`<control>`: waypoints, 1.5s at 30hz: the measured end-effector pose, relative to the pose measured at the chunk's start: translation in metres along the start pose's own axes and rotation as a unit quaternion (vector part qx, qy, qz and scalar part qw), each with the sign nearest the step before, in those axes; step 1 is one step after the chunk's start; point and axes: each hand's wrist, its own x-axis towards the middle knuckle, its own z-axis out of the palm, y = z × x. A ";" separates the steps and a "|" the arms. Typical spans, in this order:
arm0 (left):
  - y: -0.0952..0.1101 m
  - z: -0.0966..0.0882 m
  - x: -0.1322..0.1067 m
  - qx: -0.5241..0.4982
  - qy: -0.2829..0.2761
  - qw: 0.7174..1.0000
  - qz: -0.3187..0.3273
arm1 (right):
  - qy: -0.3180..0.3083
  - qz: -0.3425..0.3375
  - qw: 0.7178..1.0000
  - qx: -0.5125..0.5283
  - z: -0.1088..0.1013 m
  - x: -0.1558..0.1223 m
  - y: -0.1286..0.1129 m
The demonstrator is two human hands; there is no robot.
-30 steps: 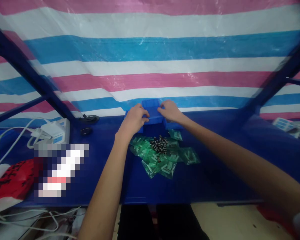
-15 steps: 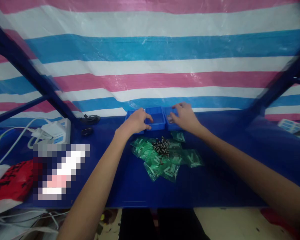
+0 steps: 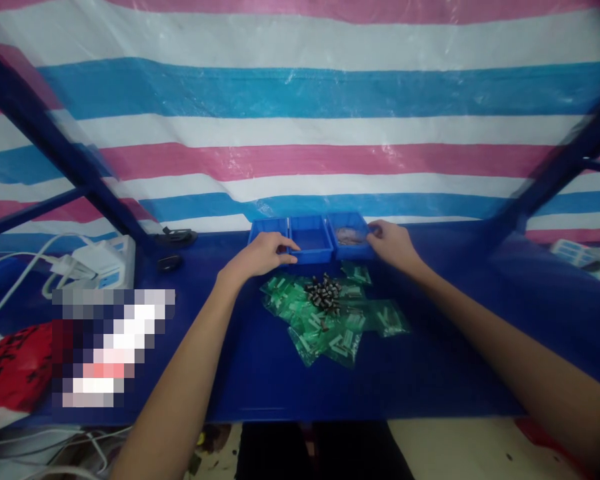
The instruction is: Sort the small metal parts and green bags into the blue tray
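Three small blue trays stand in a row at the back of the blue table: a left tray, a middle tray and a right tray holding a small pale heap. My left hand rests at the front of the left and middle trays, fingers curled, thumb on the middle tray's rim. The right tray's right edge is pinched by my right hand. In front lies a pile of green circuit boards with several small dark cylindrical parts on top.
A white power strip with cables and two black objects lie at the left. A red and white bag sits at the lower left. A striped tarp hangs behind, with blue frame posts either side. Another white device lies at the far right.
The raised middle tray has come down between the other two. My right hand has slid right onto the right tray's edge; my left hand has drawn back slightly toward me.
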 end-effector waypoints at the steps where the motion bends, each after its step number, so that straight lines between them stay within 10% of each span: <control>1: 0.002 0.000 -0.001 -0.001 0.005 1.000 -0.001 | 0.006 -0.002 1.000 0.006 0.001 0.000 0.001; 39: 0.008 0.004 -0.003 0.078 0.034 0.996 0.038 | -0.010 -0.014 0.998 0.063 -0.005 -0.015 -0.007; 45: 0.037 0.001 -0.011 0.068 0.157 0.984 0.047 | 0.042 -0.028 0.998 0.046 -0.028 -0.010 -0.009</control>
